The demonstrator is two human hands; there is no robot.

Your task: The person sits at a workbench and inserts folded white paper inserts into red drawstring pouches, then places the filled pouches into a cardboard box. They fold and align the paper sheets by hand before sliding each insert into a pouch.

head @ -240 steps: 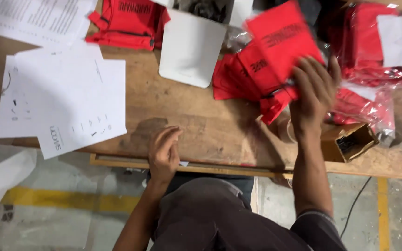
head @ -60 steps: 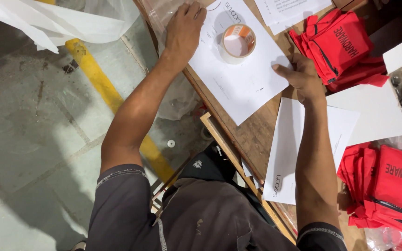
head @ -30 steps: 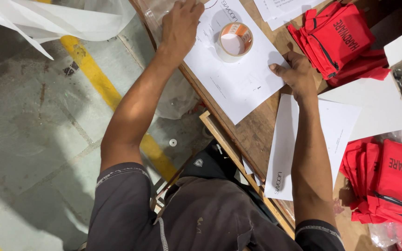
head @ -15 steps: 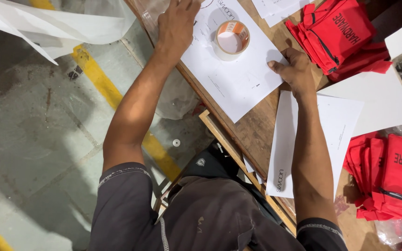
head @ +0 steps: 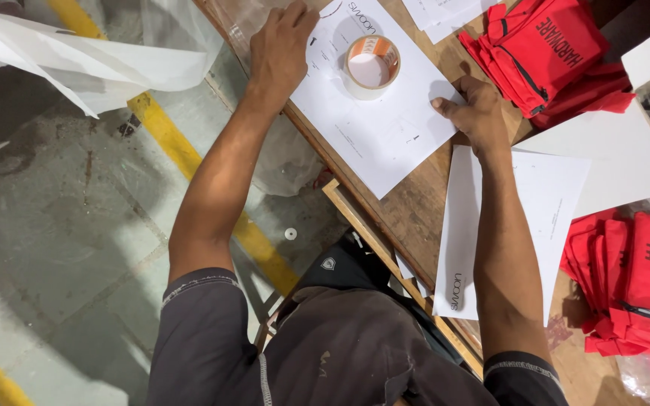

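My left hand [head: 280, 49] lies flat on the near-left edge of a white printed sheet [head: 385, 128] on the wooden table [head: 415, 210], fingers pressing the paper. My right hand [head: 475, 113] rests on the same sheet's right edge, fingers curled down onto it. A roll of brown packing tape [head: 371, 66] stands on the sheet between the two hands, touching neither. Neither hand holds anything.
A stack of white sheets [head: 558, 203] lies under my right forearm. Red fabric pouches are piled at the top right [head: 551, 53] and at the lower right [head: 641, 286]. A clear plastic bag [head: 99, 56] hangs off the table's left over a concrete floor with a yellow line [head: 189, 165].
Eight seconds ago my right hand was at the red pouches; it now rests on the sheet with the tape. Over the last second both hands stay put; only the view shifts slightly.
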